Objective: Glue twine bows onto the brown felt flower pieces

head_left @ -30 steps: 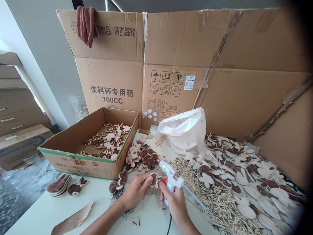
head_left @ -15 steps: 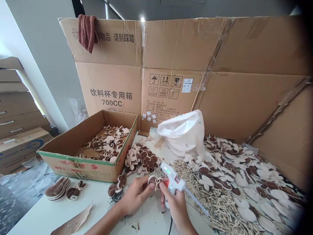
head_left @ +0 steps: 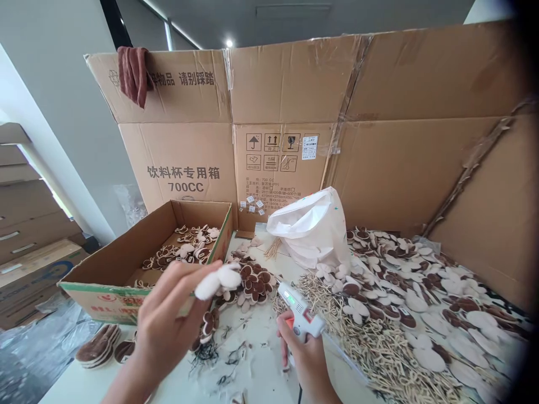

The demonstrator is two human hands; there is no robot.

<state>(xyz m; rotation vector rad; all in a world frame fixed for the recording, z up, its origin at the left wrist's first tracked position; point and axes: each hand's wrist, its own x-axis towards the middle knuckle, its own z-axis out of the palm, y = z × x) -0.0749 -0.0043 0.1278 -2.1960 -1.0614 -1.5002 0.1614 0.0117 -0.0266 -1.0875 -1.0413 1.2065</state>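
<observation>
My left hand [head_left: 170,317] is raised above the table's front left and pinches a pale plush ear-shaped piece [head_left: 219,279], which is blurred by motion. It hovers beside the open cardboard box [head_left: 118,264] that holds several finished brown and cream pieces. My right hand [head_left: 305,350] grips a white hot glue gun [head_left: 298,306] with a green light, its nozzle pointing up and to the left, low over the table. A small heap of brown and cream pieces [head_left: 250,278] lies between the two hands.
A white plastic bag [head_left: 311,227] stands behind the heap. Many plush pieces [head_left: 404,286] and a tangle of tan string bows [head_left: 370,342] cover the right side. Tall cardboard walls [head_left: 295,129] enclose the back and right. Stacked brown ovals [head_left: 96,342] lie front left.
My left hand has lifted the piece away from the glue gun, up and left toward the box. My right hand with the gun stayed low. The camera tilted up slightly.
</observation>
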